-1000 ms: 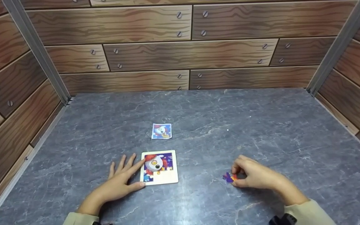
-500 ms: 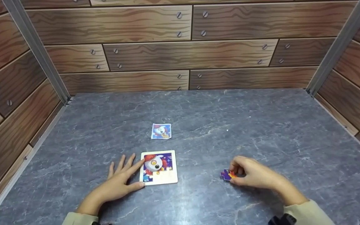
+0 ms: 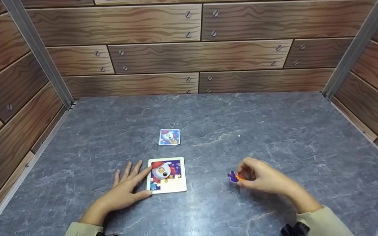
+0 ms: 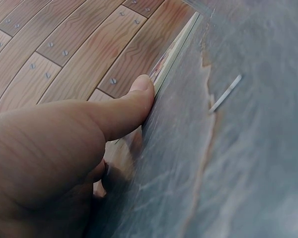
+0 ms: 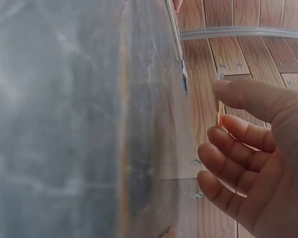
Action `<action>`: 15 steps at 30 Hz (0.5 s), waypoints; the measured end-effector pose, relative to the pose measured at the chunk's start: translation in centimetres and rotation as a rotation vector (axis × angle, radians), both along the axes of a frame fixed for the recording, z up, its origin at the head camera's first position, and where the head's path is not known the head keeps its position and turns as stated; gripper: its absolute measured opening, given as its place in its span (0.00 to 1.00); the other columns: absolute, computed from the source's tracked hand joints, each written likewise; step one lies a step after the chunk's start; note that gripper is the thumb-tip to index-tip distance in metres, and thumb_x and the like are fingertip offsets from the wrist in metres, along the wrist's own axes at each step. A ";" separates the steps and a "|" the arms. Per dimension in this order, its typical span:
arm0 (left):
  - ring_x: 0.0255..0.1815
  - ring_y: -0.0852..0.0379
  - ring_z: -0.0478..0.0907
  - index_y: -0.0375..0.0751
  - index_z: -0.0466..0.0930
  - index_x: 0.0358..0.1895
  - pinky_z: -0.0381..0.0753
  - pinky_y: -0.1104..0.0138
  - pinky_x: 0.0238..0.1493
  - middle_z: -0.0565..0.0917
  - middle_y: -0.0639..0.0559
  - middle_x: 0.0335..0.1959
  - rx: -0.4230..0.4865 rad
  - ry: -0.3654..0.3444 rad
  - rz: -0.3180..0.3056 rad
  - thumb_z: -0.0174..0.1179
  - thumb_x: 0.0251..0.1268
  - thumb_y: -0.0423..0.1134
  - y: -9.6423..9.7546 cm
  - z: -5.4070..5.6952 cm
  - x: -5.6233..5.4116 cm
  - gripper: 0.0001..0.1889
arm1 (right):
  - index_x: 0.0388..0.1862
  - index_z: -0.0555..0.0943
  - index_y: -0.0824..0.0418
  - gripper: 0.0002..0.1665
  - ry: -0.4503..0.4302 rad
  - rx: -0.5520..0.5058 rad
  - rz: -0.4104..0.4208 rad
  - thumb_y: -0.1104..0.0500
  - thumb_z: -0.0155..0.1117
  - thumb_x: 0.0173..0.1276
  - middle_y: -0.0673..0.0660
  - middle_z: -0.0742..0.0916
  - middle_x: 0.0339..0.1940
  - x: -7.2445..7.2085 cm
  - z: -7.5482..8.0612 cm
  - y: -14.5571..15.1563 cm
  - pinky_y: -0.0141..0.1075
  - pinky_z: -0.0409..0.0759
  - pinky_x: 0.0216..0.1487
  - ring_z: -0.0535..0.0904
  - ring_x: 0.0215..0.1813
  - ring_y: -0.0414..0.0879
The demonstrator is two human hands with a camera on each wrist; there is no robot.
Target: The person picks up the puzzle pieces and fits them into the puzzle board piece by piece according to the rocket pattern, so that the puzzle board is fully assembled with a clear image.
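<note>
A square puzzle board (image 3: 172, 186) with a pale frame lies on the table; part of its cartoon picture is filled in, and its lower right area is bare. My left hand (image 3: 123, 188) rests along the board's left side with fingers spread, the index fingertip on the frame and the thumb at the lower left corner. In the left wrist view the thumb (image 4: 134, 101) touches the board's edge. To the right of the board, my right hand (image 3: 258, 173) pinches a purple and orange puzzle piece (image 3: 233, 176) between thumb and fingers. The right wrist view shows this piece (image 5: 219, 114) edge-on.
Behind the board lies a small square picture card (image 3: 169, 137) with a similar cartoon. The grey marbled table (image 3: 274, 131) is walled in by wood-patterned panels (image 3: 162, 59) at the back and both sides.
My right hand has moved slightly left and away from me, carrying the puzzle piece. The left hand and the board have stayed in place.
</note>
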State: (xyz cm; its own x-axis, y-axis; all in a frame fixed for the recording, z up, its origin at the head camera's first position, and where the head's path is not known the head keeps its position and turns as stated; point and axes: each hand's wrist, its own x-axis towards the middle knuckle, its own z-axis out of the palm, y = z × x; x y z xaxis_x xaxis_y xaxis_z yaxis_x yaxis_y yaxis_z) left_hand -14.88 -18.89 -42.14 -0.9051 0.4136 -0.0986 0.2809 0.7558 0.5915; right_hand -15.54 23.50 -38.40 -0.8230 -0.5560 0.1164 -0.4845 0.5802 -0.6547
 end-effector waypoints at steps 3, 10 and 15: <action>0.72 0.40 0.26 0.58 0.53 0.73 0.17 0.41 0.61 0.41 0.45 0.75 -0.003 -0.001 0.004 0.55 0.59 0.63 0.0 0.1 0.0 0.40 | 0.36 0.75 0.58 0.15 0.023 -0.001 -0.003 0.54 0.71 0.56 0.49 0.79 0.28 -0.2 0.5 -0.6 0.32 0.76 0.30 0.74 0.30 0.41; 0.72 0.40 0.26 0.57 0.52 0.73 0.17 0.41 0.61 0.41 0.45 0.75 0.007 -0.005 -0.001 0.55 0.59 0.63 0.0 0.0 -0.1 0.40 | 0.36 0.76 0.55 0.15 0.100 -0.014 0.010 0.56 0.73 0.54 0.47 0.79 0.30 -0.4 0.5 -2.1 0.32 0.76 0.32 0.74 0.32 0.41; 0.72 0.40 0.25 0.57 0.52 0.73 0.16 0.42 0.61 0.41 0.45 0.75 0.003 -0.010 0.003 0.55 0.59 0.63 0.0 0.0 -0.1 0.40 | 0.35 0.76 0.56 0.15 0.135 -0.046 0.051 0.59 0.73 0.52 0.48 0.80 0.30 -0.5 0.4 -3.5 0.31 0.78 0.32 0.76 0.31 0.41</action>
